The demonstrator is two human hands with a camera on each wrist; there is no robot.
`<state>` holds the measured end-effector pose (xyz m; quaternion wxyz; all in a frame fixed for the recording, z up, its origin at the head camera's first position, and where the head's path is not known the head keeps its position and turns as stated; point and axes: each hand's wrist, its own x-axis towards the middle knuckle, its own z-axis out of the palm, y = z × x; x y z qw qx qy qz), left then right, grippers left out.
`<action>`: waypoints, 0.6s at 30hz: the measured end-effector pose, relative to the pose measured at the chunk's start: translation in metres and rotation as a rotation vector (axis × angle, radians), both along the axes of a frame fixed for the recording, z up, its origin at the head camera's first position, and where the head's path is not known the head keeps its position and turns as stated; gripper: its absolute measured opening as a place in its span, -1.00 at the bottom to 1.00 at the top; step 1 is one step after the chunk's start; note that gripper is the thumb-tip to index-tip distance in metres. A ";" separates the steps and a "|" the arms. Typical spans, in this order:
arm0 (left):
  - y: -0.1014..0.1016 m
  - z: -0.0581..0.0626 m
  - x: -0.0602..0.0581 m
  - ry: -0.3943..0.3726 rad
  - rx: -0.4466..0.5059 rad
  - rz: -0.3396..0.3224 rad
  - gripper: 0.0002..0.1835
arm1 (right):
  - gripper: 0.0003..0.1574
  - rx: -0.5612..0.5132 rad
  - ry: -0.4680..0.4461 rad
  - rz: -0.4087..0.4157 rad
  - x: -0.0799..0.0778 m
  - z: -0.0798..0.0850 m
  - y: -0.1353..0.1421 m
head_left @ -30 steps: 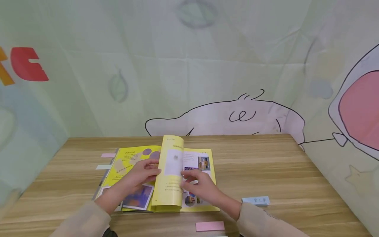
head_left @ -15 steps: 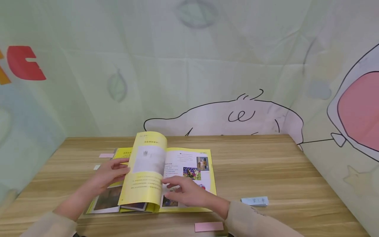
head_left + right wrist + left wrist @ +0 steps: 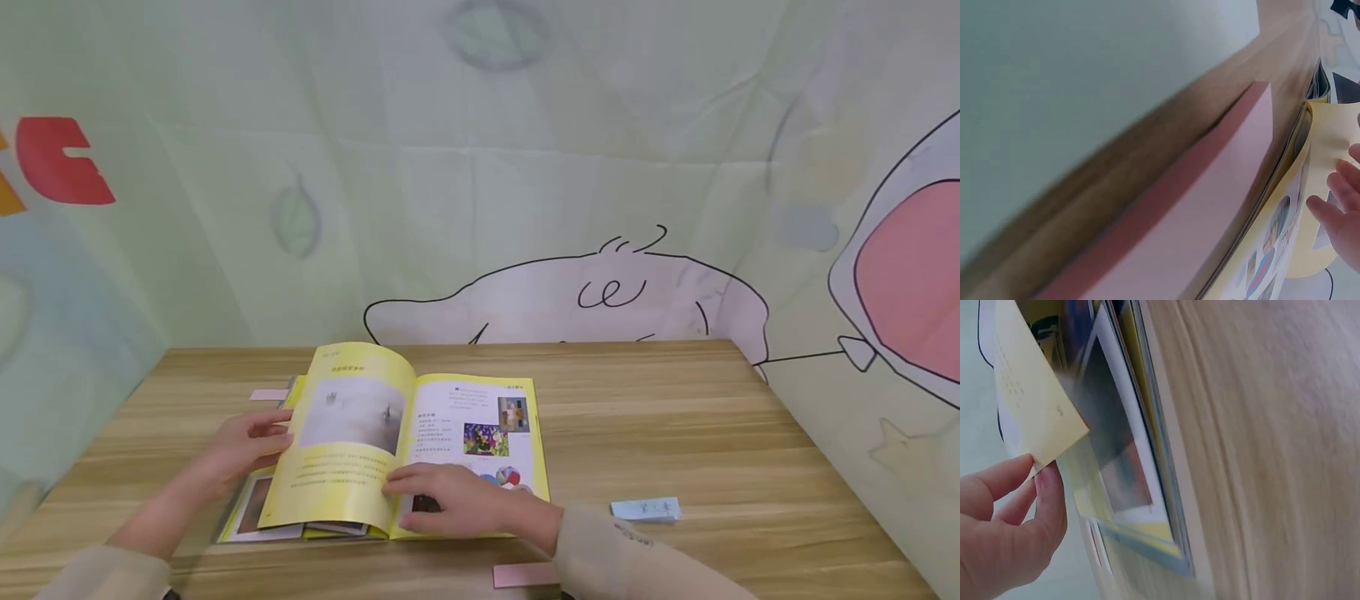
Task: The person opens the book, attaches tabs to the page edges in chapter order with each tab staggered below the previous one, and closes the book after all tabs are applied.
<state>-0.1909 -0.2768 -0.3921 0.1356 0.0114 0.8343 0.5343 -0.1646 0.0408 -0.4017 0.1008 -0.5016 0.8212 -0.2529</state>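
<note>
Pinches raised yellow page (image 3: 341, 458) at outer edge between left hand's (image 3: 243, 446) thumb and fingers, holds right hand (image 3: 459, 502) low over open book (image 3: 480, 404) on tabletop (image 3: 645, 433), fingers loosely extended near gutter (image 3: 406, 442).

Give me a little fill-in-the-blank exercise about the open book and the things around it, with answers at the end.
1. The hand pinching the raised page is the person's ____ one.
2. Around its printed picture, that page is coloured ____.
3. The label to the right of the book is coloured ____.
4. The strip on the person's side of the book is coloured ____.

Missing words: left; yellow; blue; pink.
</note>
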 end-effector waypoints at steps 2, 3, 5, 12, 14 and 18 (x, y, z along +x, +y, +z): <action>-0.006 -0.002 -0.001 0.004 -0.037 0.010 -0.39 | -0.47 0.049 0.046 0.027 0.001 -0.001 -0.002; -0.009 -0.003 -0.001 0.006 -0.062 0.017 -0.39 | -0.46 0.069 0.068 0.041 0.002 -0.001 -0.003; -0.014 -0.005 -0.001 0.006 -0.112 0.038 -0.39 | -0.46 0.102 0.114 0.061 0.003 -0.001 -0.005; -0.025 -0.007 -0.003 0.048 -0.253 0.059 -0.43 | -0.41 0.226 0.225 0.111 0.006 -0.001 -0.014; -0.026 -0.008 -0.003 0.061 -0.283 0.052 -0.45 | -0.40 0.259 0.235 0.112 0.007 -0.001 -0.016; -0.026 -0.011 -0.002 0.062 -0.306 0.051 -0.47 | -0.39 0.308 0.235 0.104 0.008 0.000 -0.019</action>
